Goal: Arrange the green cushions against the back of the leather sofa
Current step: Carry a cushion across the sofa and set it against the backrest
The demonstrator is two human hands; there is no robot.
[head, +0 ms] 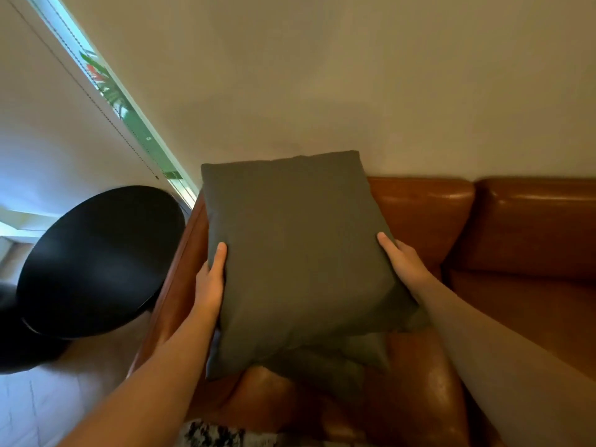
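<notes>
Daylight is coming through one narrow window strip (129, 114) running diagonally down the far left, with a beaded cord hanging beside it. Below it, one round black side table (96, 262) is standing on the pale floor (38, 411), just beside the sofa's left arm.

Your left hand (211, 279) is pressing against the left edge of a green cushion (296, 253), thumb lying on its front face and the other fingers hidden behind the fabric, so you are gripping that side. You are holding two hands on this one cushion: it is sitting tilted, nearly upright, at the left end of the leather sofa (516, 240), its top edge reaching above the backrest and showing against the plain wall (354, 75).

A second green cushion (348, 356) is lying flatter underneath, peeking out below the first one's lower edge and resting on the seat. That is making two green cushions in view.

Your right hand (403, 262) is clasping the right edge of the upper cushion in the same way, thumb on the front and fingers out of sight behind it.

Further right, two tan backrest sections are meeting at a seam, and the seat beneath them is lying bare. At the bottom edge, one patch of black-and-white patterned fabric (219, 433) is showing.
</notes>
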